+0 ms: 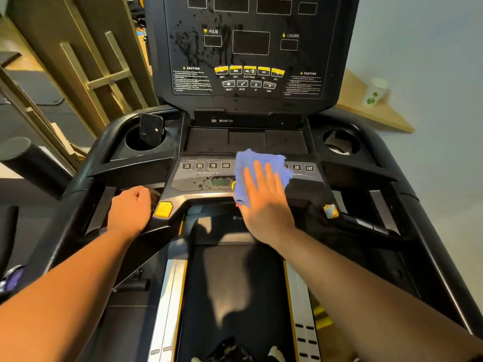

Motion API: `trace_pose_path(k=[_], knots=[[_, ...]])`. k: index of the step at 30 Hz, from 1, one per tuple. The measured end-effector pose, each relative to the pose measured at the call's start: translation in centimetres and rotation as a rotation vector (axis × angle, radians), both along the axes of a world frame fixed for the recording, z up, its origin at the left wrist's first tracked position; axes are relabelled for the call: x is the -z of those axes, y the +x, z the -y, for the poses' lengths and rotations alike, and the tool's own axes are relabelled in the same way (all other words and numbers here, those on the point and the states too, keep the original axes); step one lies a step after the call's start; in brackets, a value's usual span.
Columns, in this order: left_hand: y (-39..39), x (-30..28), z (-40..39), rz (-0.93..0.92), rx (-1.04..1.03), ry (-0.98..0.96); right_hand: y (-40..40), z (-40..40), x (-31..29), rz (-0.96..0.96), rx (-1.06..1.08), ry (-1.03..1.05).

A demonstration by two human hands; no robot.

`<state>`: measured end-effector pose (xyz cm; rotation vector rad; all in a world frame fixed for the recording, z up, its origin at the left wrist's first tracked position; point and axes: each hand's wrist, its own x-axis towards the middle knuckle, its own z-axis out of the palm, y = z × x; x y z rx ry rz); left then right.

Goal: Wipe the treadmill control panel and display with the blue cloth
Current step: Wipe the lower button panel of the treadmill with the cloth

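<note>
The cloth (261,173) is pressed flat on the panel (203,178) by the open right hand (264,202); the left hand (130,207) is closed on a rail (104,205). A phone (150,130) is held in the left cupholder (130,145).

blue cloth (261,165), black dark-speckled display (248,45)

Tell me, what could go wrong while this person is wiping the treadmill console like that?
The right hand presses the blue cloth flat over the lower control panel, whose small green readout looks lit, so a button might get pressed by accident. Dark splatter on the upper display is untouched and could smear rather than lift. The dark device in the left cup holder could be knocked.
</note>
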<state>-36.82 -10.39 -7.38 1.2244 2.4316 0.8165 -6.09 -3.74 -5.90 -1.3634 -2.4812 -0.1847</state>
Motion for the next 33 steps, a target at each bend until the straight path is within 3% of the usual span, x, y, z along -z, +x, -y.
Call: trace_pose_path(k=[5,8,11,13,17,21,24,26,28,33], knots=[[0.0,0.0,-0.1,0.002,-0.004,-0.009,7.0,-0.1,0.9,-0.107,-0.191,0.048],[0.2,-0.2,0.1,-0.009,0.003,0.000,9.6,-0.1,1.1,-0.159,0.033,-0.022],[0.3,-0.3,0.1,0.002,0.003,0.010,5.5,-0.3,0.6,-0.128,0.311,-0.049],[0.1,-0.2,0.0,-0.019,-0.006,0.007,1.6,-0.4,-0.1,-0.050,0.362,-0.063],[0.2,-0.3,0.0,-0.011,-0.008,0.011,-0.3,-0.3,-0.3,0.079,0.109,-0.053],[0.5,-0.6,0.0,0.000,-0.014,0.015,6.0,-0.6,0.6,-0.045,-0.225,0.016],[0.4,-0.7,0.0,0.007,-0.026,0.010,6.9,-1.3,0.4,-0.067,-0.074,-0.004],[0.4,-0.8,0.1,0.007,-0.020,0.004,3.4,-1.6,0.0,-0.068,0.172,-0.042],[0.4,-0.7,0.1,0.015,-0.019,0.005,-0.6,-1.5,-0.6,-0.078,0.264,-0.101],[0.5,-0.9,0.1,0.024,-0.023,-0.003,0.7,-0.8,-0.2,0.051,-0.182,-0.034]])
